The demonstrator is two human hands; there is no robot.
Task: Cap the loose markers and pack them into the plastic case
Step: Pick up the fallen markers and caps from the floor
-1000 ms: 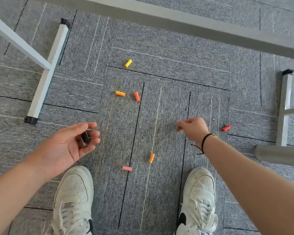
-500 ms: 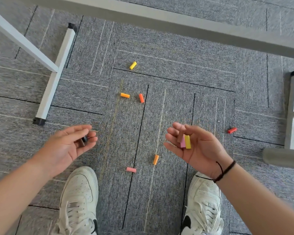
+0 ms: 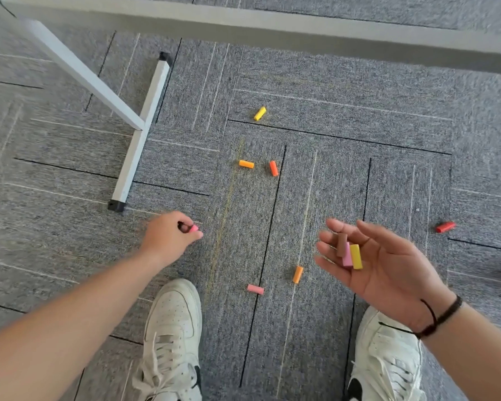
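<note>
Left hand pinching a pink cap at the carpet, right hand cupped loosely under three caps: light, rigid, likely slippery, best nipped across the middle.

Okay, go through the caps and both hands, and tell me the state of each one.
Left hand: pinching a pink cap.
Right hand: palm up, carrying three caps.
Yellow cap: lying loose on carpet.
Two orange caps: on carpet, apart.
Red cap: on carpet, far right.
</note>
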